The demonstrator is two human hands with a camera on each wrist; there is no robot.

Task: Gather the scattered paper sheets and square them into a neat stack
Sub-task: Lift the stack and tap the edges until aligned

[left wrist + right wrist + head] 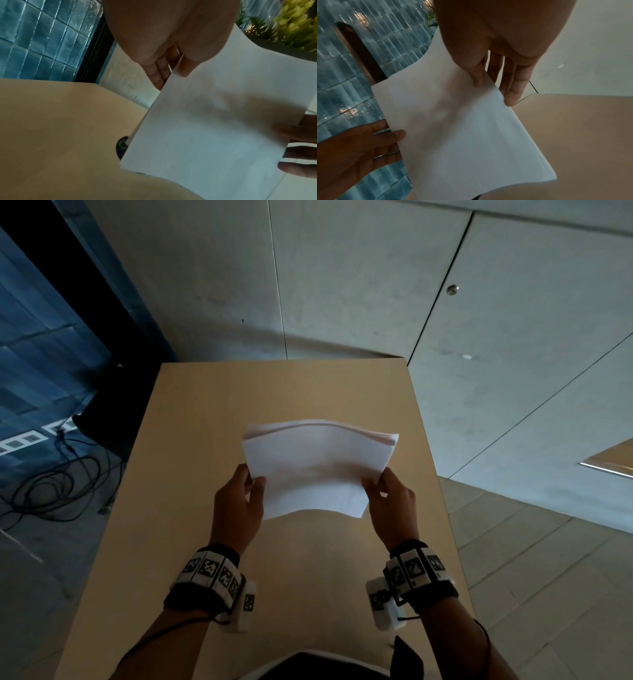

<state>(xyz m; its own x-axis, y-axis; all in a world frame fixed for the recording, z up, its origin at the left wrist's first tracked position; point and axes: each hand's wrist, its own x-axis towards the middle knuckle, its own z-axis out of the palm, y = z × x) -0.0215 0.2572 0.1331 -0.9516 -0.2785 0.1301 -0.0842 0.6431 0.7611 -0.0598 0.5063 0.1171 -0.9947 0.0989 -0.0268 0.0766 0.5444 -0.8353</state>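
Observation:
A bundle of white paper sheets (317,470) hangs in the air above the beige table (191,460), bowed along its length, with the far edges slightly fanned. My left hand (251,486) pinches the bundle's left side, thumb on top and fingers beneath. My right hand (373,484) pinches the right side the same way. The left wrist view shows the sheets (214,128) gripped between thumb and fingers of the left hand (173,70), with the other hand's fingers (298,154) at the far edge. In the right wrist view the right hand (489,83) holds the stack (462,135).
The table's right edge (431,460) and far edge border a grey wall (342,285). Cables (61,477) lie on the floor to the left. A small dark round object (122,146) peeks from under the paper in the left wrist view.

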